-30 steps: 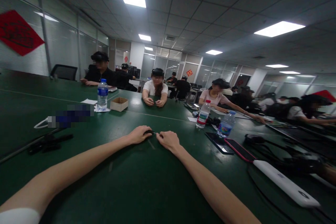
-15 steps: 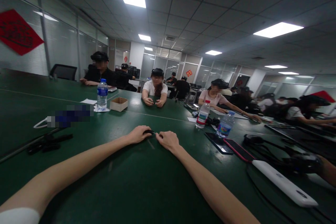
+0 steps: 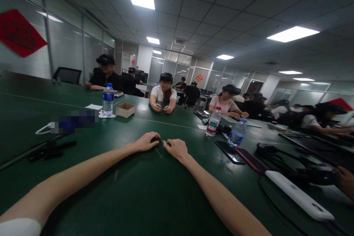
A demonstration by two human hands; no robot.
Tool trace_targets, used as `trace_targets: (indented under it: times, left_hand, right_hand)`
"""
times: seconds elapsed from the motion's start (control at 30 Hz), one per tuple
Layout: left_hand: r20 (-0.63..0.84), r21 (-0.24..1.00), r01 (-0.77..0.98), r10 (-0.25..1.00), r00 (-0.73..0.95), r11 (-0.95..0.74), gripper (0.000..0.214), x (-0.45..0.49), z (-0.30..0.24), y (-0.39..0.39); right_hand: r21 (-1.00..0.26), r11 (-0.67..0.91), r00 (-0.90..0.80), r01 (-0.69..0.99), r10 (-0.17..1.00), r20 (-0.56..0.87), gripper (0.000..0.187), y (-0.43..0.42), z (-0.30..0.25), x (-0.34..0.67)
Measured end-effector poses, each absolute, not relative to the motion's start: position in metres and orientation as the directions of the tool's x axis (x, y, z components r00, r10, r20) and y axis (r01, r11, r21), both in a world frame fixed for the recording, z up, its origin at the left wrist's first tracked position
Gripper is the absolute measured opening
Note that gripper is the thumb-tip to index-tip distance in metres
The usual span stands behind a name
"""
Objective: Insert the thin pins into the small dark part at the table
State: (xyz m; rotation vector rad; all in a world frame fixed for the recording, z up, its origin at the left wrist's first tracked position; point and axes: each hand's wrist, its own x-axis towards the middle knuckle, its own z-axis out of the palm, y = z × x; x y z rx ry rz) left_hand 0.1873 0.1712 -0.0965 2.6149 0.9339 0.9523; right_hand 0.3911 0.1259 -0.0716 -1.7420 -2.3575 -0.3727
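Note:
My left hand (image 3: pixel 147 142) rests on the green table (image 3: pixel 132 191), its fingers curled round a small black object (image 3: pixel 156 139). A thin pale piece sticks out of that object toward the right; it is too small to name. Just beside it lies my right hand (image 3: pixel 176 149), fingers bent and closed. Its thumb and forefinger come up to the pale tip, and I cannot make out what they hold, if anything. A narrow gap separates the two hands.
An open cardboard box (image 3: pixel 125 110) and a water bottle (image 3: pixel 108 100) stand ahead left. Right are a red-capped bottle (image 3: pixel 213 122), a blue-capped bottle (image 3: pixel 237 133), phones (image 3: pixel 230 152), and a white power bank (image 3: pixel 300 195). A person (image 3: pixel 165 94) sits opposite.
My hands have barely moved. A co-worker on the right has drawn an outstretched arm back in. A hand at the right edge has shifted slightly with the black headgear.

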Motion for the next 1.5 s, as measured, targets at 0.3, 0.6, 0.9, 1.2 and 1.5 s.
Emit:
trace_targets:
  times: [0.3, 0.6, 0.9, 1.2, 1.5]
  left_hand:
    - [0.51, 0.368, 0.558, 0.664, 0.547, -0.743, 0.027, 0.185, -0.1, 0.178]
    - [0.532, 0.773, 0.228, 0.801, 0.277, -0.592, 0.029, 0.179, -0.098, 0.187]
    - [0.485, 0.859, 0.102, 0.861, 0.149, -0.502, 0.037, 0.176, -0.098, 0.186]
    - [0.414, 0.885, 0.071, 0.849, 0.328, -0.459, 0.034, 0.178, -0.094, 0.18]
    - [0.342, 0.892, 0.12, 0.826, 0.448, -0.435, 0.045, 0.176, -0.094, 0.179]
  right_hand:
    - [0.081, 0.291, -0.301, 0.953, 0.895, 0.328, 0.06, 0.126, -0.069, 0.389]
    - [0.033, 0.285, -0.281, 0.958, 0.908, 0.312, 0.061, 0.125, -0.067, 0.389]
    - [0.019, 0.285, -0.277, 0.958, 0.91, 0.31, 0.062, 0.126, -0.069, 0.39]
    - [0.037, 0.32, -0.315, 0.947, 0.897, 0.311, 0.061, 0.125, -0.069, 0.39]
    - [0.003, 0.317, -0.304, 0.948, 0.905, 0.296, 0.062, 0.123, -0.067, 0.389]
